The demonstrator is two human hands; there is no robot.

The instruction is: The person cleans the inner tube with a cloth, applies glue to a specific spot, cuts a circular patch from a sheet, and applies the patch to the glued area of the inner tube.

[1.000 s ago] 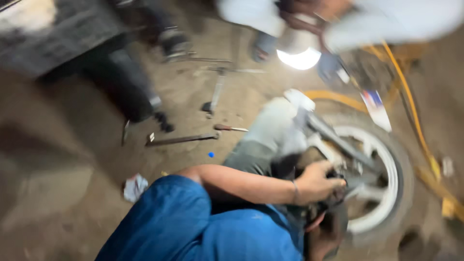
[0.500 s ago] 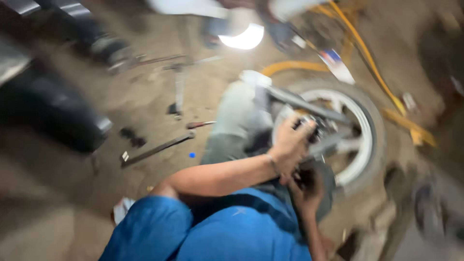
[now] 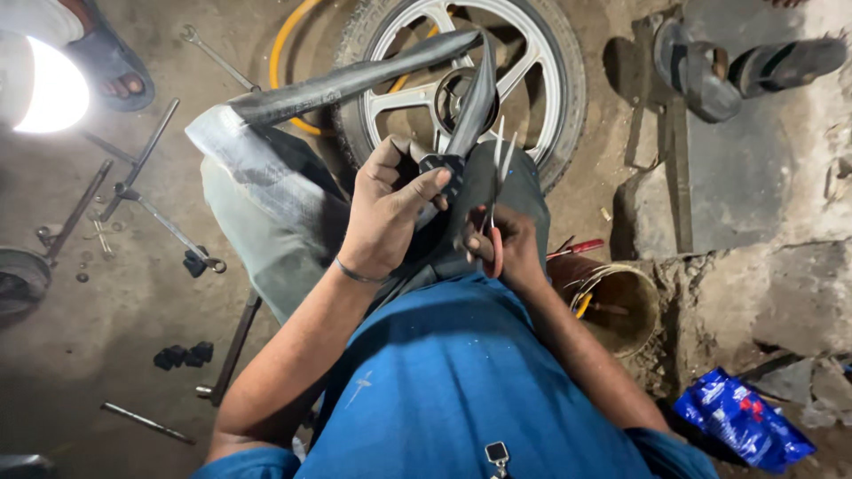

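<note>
Here, left hand (image 3: 386, 208) pinches the limp black rubber tube (image 3: 355, 80); right hand (image 3: 510, 248) fingers apparently clench red-handled scissors (image 3: 497, 204).

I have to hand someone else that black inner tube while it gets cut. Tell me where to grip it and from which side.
Probably grip the inner tube on its flat free stretch over the wheel, coming from the left. The left hand already pinches the folded end and the scissors in the right hand stand open on the right.
</note>
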